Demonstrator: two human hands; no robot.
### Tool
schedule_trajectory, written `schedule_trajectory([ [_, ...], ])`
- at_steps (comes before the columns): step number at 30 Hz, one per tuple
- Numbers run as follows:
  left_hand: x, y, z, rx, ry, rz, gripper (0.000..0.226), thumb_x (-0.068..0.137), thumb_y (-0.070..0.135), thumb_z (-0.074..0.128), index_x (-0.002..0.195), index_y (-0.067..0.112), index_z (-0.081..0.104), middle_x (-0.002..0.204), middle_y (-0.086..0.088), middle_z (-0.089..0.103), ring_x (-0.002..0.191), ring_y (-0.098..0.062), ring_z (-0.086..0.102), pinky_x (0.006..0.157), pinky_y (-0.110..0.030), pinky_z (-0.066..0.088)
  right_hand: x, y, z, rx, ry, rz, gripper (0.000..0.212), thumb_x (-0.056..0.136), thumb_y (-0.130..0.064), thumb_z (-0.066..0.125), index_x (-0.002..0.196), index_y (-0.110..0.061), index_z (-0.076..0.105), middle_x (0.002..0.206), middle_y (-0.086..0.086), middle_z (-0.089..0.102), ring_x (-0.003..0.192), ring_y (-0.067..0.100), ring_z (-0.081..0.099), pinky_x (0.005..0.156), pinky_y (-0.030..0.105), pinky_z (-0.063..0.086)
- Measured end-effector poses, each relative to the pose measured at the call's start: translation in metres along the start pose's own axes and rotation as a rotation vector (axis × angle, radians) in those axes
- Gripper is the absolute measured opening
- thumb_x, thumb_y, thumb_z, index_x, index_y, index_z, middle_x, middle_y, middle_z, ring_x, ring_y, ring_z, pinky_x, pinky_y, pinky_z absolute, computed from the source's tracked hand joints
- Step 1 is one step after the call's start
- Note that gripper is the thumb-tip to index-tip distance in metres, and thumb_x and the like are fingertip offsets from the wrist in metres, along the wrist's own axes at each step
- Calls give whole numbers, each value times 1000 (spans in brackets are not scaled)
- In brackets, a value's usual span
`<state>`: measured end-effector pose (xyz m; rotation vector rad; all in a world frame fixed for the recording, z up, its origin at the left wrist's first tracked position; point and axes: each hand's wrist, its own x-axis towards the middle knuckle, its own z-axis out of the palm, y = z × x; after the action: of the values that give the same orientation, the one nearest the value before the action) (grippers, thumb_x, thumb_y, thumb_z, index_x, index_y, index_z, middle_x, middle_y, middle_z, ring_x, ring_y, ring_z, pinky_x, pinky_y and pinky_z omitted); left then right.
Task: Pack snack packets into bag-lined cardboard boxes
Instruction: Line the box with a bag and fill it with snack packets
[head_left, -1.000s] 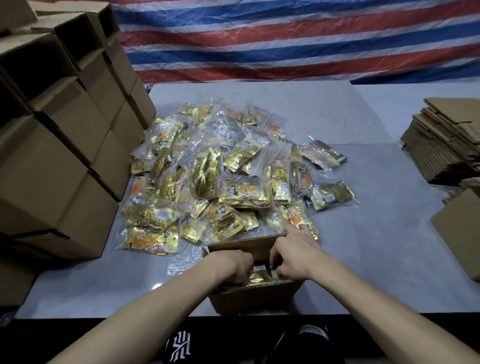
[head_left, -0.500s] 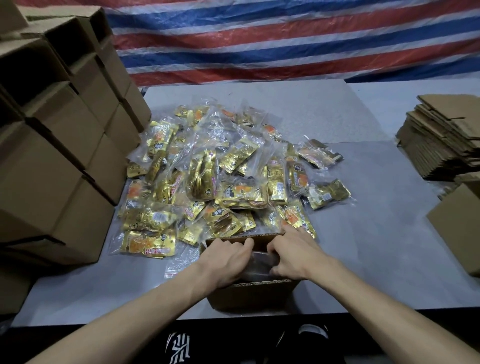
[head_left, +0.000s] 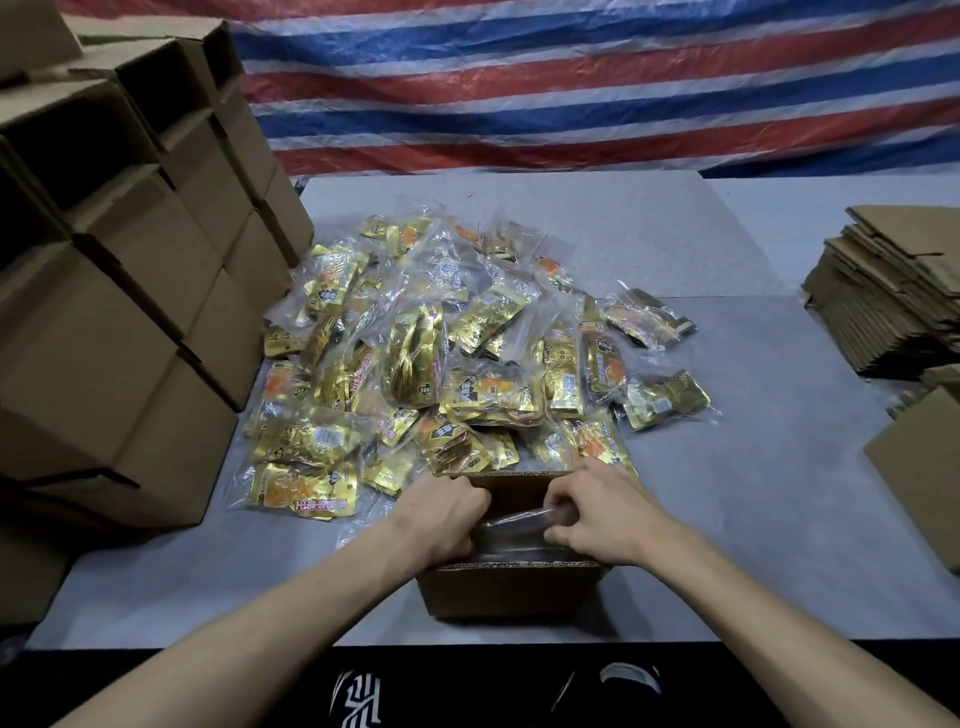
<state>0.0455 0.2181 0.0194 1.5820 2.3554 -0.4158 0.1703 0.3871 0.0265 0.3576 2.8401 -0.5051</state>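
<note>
Gripping with the left hand (head_left: 441, 514), fingers curled over the left end of the clear bag (head_left: 519, 525), right at the left rim of the open cardboard box (head_left: 509, 587). Pinching with the right hand (head_left: 597, 514) as well, fingertips closed on a bunched fold of the same bag just inside the box's right rim. Reaching in with both forearms from the near side of the box. Across the mouth of the box, between the two hands, shiny wrinkled plastic; impossible to tell what lies beneath it.

Just beyond the far rim of the box, touching it, a wide heap of snack packets (head_left: 457, 364): gold foil in clear wrappers, some with orange print, spreading away from the box and to its left. Under the box and the heap, a grey table (head_left: 779, 493), with the box close to its near edge.

Left of the box, a tall stack of made-up cartons (head_left: 119, 291). Far right of the box, a pile of flattened cardboard (head_left: 893, 301), and nearer, one more brown carton (head_left: 919, 467) cut off by the frame. Well behind the box, a red, white and blue striped tarp (head_left: 571, 93).
</note>
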Motion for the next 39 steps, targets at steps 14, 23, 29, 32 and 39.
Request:
schedule_trajectory([
  [14, -14, -43, -15, -932, 601, -205, 14, 98, 32, 61, 85, 27, 63, 79, 14, 64, 70, -6, 59, 65, -28, 51, 2, 11, -2, 142, -87, 87, 51, 78, -3, 48, 107, -38, 73, 98, -11, 40, 111, 16, 46, 75, 17, 37],
  [23, 45, -78, 17, -777, 328, -449, 19, 99, 23, 59, 117, 16, 61, 111, 1, 65, 101, -18, 62, 91, -41, 53, -1, 1, 5, 207, -3, 141, 48, 76, -4, 46, 88, -38, 76, 137, 10, 50, 138, 25, 40, 94, 29, 40],
  [29, 93, -71, 2, -1301, 485, -689, 32, 98, 18, 61, 126, 4, 53, 107, -7, 62, 82, -16, 62, 71, -30, 56, -4, 0, 5, 245, 30, 154, 44, 78, -6, 47, 73, -44, 70, 125, 5, 49, 117, 22, 51, 93, 29, 46],
  [32, 106, -69, -1, -1311, 459, -746, 27, 96, 26, 66, 111, 7, 55, 102, -13, 65, 81, -23, 63, 75, -40, 57, -2, -1, 6, 261, 41, 161, 42, 79, -7, 48, 78, -39, 74, 143, 9, 43, 134, 22, 43, 91, 25, 39],
  [39, 116, -64, -1, -1098, 362, -804, 26, 94, 27, 70, 78, 9, 59, 90, -12, 71, 80, -25, 67, 85, -44, 58, -1, 2, 10, 274, 47, 180, 42, 78, -7, 46, 85, -35, 77, 128, 10, 49, 133, 21, 42, 79, 19, 35],
])
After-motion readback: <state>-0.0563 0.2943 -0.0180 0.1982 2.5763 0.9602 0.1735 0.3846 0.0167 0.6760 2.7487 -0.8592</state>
